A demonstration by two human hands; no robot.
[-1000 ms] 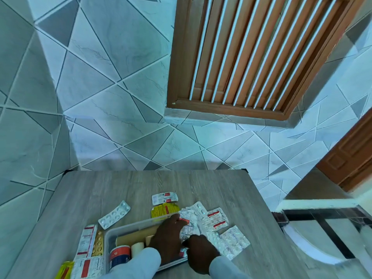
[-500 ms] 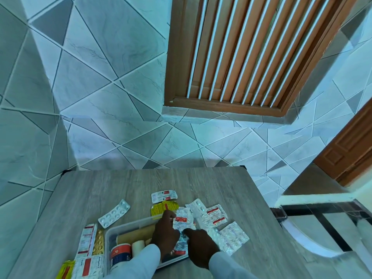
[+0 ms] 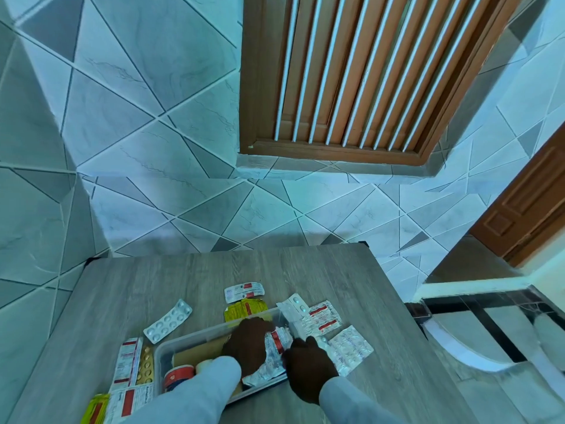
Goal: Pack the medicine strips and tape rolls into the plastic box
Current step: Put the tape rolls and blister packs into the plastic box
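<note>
Both forearms enter from the bottom edge of the frame, each in a pale sleeve. The left sleeve (image 3: 195, 390) rises from lower centre and angles up to the right; the left hand (image 3: 247, 347) sits just right of centre near the bottom, back of the hand to the camera, its fingers curled downward and out of sight beneath the knuckles. The right sleeve (image 3: 348, 402) comes up from the lower right. The right hand (image 3: 308, 367) lies just beside the left, slightly lower, back upward, fingers (image 3: 301, 342) bent forward and down.
</note>
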